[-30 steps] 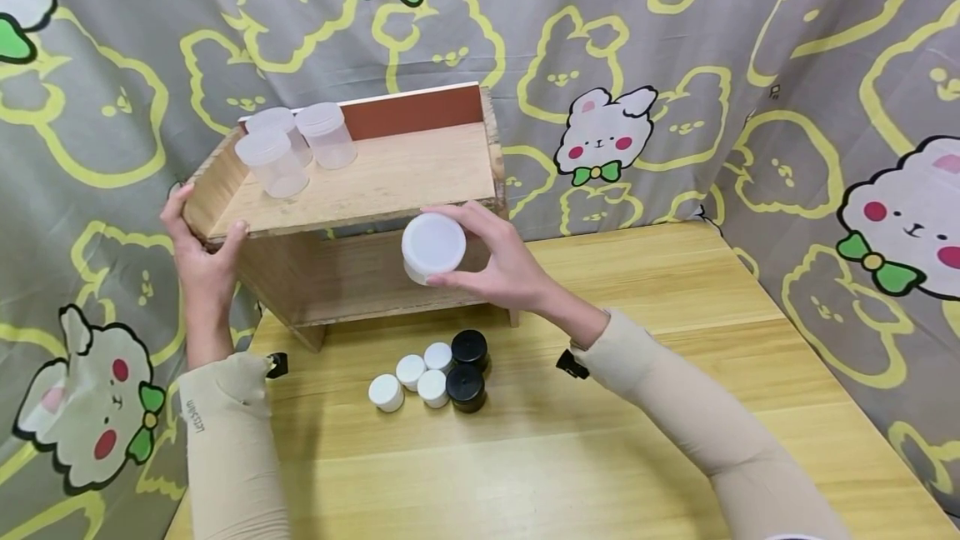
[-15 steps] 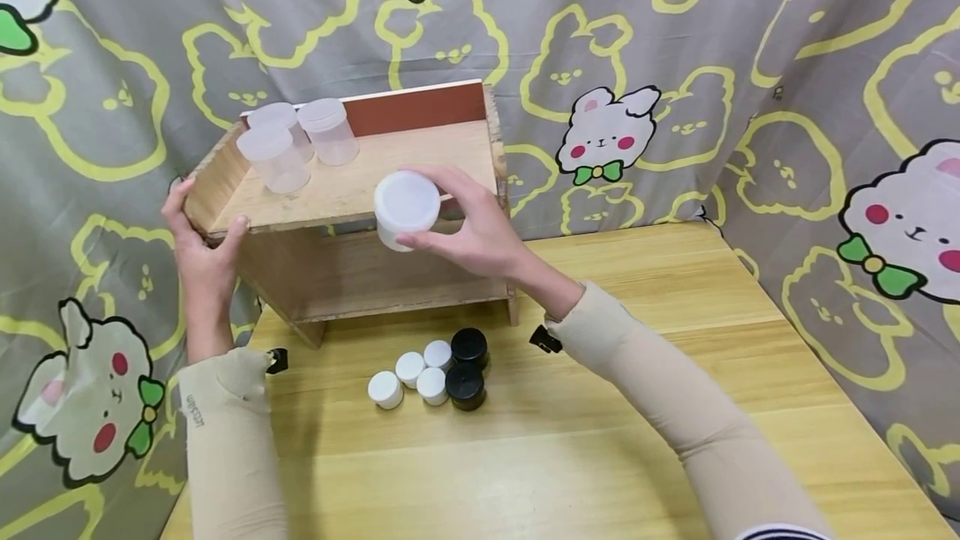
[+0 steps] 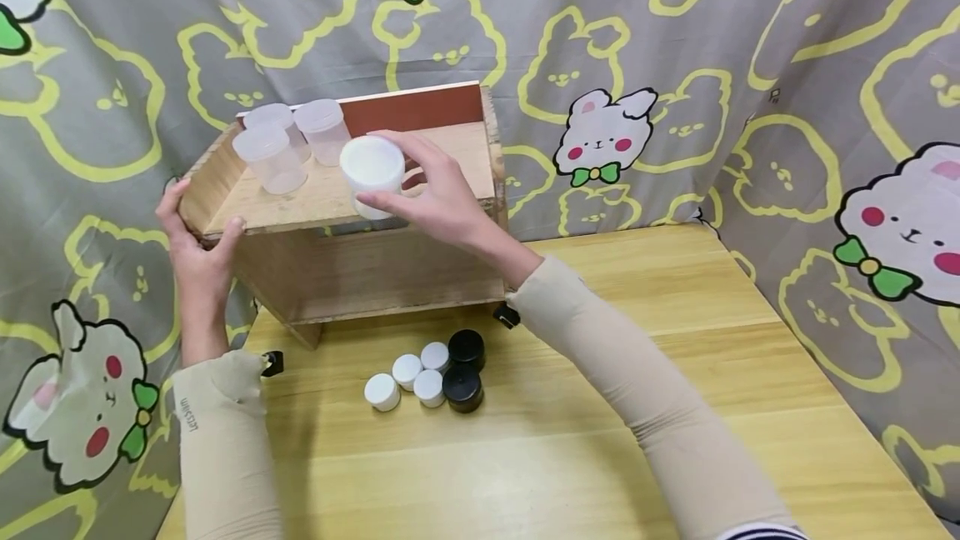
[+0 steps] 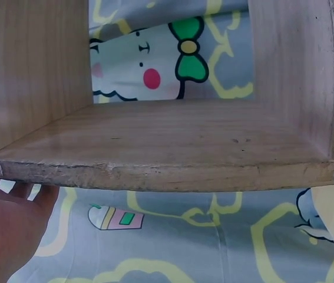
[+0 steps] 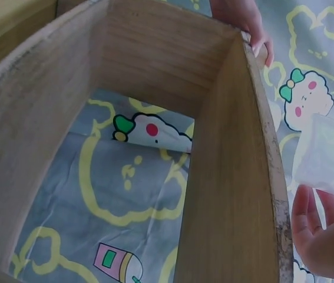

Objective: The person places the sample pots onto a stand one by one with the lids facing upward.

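A translucent plastic jar with a white lid (image 3: 372,165) is pinched between the thumb and fingers of my right hand (image 3: 442,194), above the front part of the shelf's top board. In the right wrist view the same jar (image 5: 326,154) shows beside the shelf's edge. My left hand (image 3: 201,261) grips the left front corner of the wooden shelf (image 3: 435,157); its fingers (image 4: 22,190) show at the board's edge in the left wrist view. Several similar jars (image 3: 277,163) stand upright at the left end of the top board.
On the table (image 3: 600,440) before the shelf stand several small white-lidded jars (image 3: 382,392) and two black-lidded jars (image 3: 462,387). The shelf has a lower board (image 3: 375,273). A patterned curtain (image 3: 525,48) hangs behind and at both sides.
My right hand has carried the jar up and to the left, from before the shelf's front edge to over the top board. The left hand keeps its grip on the corner.
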`<state>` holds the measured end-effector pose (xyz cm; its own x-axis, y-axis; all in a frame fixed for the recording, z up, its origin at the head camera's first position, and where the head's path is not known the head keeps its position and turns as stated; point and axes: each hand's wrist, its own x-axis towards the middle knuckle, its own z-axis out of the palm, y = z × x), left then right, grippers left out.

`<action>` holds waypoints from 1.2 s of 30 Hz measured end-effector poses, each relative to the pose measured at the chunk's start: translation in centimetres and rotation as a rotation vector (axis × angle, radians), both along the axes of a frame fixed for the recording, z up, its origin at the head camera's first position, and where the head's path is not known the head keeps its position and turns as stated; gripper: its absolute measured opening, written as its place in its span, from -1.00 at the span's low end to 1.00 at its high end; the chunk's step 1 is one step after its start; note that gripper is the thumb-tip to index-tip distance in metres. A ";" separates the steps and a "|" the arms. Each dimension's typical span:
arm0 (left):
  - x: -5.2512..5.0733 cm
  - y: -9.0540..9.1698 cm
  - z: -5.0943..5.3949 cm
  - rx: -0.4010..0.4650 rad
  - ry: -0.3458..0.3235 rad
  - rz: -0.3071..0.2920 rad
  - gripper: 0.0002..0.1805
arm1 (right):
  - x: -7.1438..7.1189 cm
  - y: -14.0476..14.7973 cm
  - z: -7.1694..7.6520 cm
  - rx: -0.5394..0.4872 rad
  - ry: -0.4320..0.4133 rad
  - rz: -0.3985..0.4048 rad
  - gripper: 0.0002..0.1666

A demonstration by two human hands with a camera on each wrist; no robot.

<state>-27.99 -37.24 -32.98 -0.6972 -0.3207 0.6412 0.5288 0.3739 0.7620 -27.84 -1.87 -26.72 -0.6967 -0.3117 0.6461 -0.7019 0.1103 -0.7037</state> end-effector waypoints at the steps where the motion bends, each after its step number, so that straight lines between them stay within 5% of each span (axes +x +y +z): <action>1: 0.0 0.0 0.0 -0.001 -0.002 0.000 -0.17 | -0.2 -0.2 0.1 0.003 0.004 -0.003 -0.16; 15: 0.0 0.0 -0.4 -0.005 -0.003 -0.001 -0.18 | -3.7 -2.4 1.1 0.082 -0.060 -0.110 -0.16; 30: -0.1 0.1 0.0 -0.008 0.021 -0.006 -0.18 | -6.3 -5.1 2.0 0.138 -0.166 -0.082 -0.20; 36: 0.1 0.1 0.0 -0.007 0.008 0.003 -0.18 | -7.2 -5.9 2.2 0.245 -0.196 -0.179 -0.21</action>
<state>-27.94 -37.18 -32.97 -0.6910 -0.3182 0.6491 0.5336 0.3813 0.7549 -35.09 -7.81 -24.47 -0.8577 -0.3021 0.4159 -0.5102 0.4014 -0.7606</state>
